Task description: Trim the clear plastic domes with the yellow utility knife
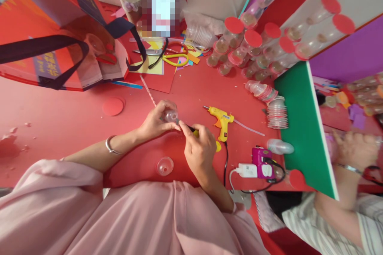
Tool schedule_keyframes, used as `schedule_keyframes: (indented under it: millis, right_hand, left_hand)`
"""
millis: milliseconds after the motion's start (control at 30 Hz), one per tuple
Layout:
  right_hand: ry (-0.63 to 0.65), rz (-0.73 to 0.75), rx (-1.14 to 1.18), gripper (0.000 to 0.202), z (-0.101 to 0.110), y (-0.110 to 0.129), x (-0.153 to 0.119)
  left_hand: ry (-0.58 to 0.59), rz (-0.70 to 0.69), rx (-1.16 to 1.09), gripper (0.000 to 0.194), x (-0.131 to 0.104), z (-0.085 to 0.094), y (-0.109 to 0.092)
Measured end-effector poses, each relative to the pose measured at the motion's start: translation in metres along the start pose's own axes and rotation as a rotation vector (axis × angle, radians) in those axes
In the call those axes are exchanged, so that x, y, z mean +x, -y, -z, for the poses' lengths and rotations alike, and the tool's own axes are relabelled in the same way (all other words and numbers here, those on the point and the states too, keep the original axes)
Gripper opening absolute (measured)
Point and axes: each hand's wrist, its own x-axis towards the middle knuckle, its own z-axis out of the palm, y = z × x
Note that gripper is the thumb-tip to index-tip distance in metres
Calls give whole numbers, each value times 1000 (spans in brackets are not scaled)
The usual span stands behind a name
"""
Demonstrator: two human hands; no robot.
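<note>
By the near edge of the red counter (137, 173), a clear domed plastic piece (164, 166) lies by itself. Further right along that edge sit a magenta power strip (263, 163), with a white charger (247, 170) plugged into its side, and a red disc (297, 179).

A little further in, the left hand (157, 121) grips a small clear plastic cup (171, 116) above the counter, well in from the near edge. The right hand (199, 147) is closed around a black-and-yellow tool (191, 128), its tip at the cup; the fingers hide most of it, so its kind cannot be told. Right of the hands lies a yellow glue gun (222, 121), nozzle toward the far left, and on the left side a red disc-shaped lid (113, 106) lies flat.

A green divider (308, 135) stands along the right edge, nested clear cups (277, 112) beside it. Toward the far edge are yellow-handled scissors (176, 60) on paper scraps, an orange bag (62, 53) at the left, and many red-topped clear containers (239, 53) at the right.
</note>
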Motion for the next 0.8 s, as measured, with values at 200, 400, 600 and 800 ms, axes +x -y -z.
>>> schedule_keyframes:
  millis: [200,400,600,800]
  right_hand:
    - [28,-8,-27,56,-1,-1,-2]
    - [2,4,-47,52,0,0,0]
    - [6,9,-57,56,-1,-1,-1]
    - [10,5,-51,56,-2,-2,-2]
  left_hand:
    - [14,-25,-2,56,1,0,0]
    - [34,-4,-30,53,1,0,1]
    - [46,2,-34,52,1,0,0]
    - [44,1,-55,52,1,-1,-1]
